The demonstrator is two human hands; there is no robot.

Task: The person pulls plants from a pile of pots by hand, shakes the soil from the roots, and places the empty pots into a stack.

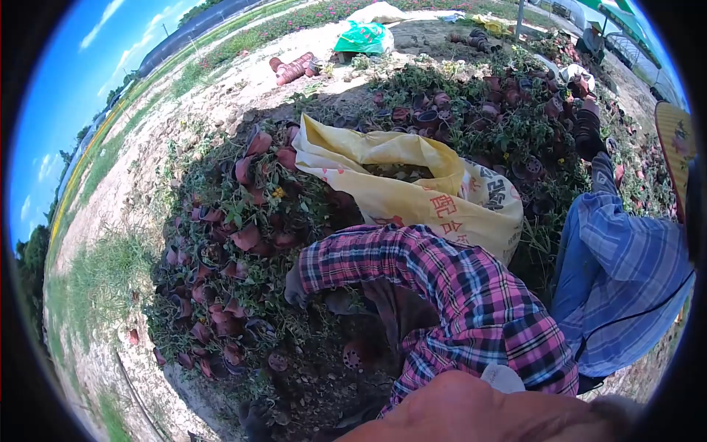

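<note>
Reaching to the heap of potted plants (243, 243), at its near side: one right hand (296, 287), gloved in grey, below a pink, black and white plaid sleeve (375, 254). Grip: fingers largely hidden; cannot tell whether apart, together or clamped on a pot. Left hand: not clearly made out in the shadow; state of its grip cannot be told.

Item, heap: reddish-brown pots and green stems, on the ground left of and beyond the sack; pots point in mixed directions, many tipped on their sides, without a common long axis.

Item, sack (434, 195): one, yellowish-white, amid the plants, just beyond the plaid arm. Long axis slants from upper left to lower right; mouth open and facing up, a peaked corner at upper left. Print: red Chinese characters, of which 配合 reads; black characters at right, curved with the fabric, not surely legible.

Item, second sack (364, 38): green and white, at the far edge; lettering too small to read.

Item, co-worker (626, 265): at right, blue patterned clothing, beside a stack of dark pots (588, 132).
</note>
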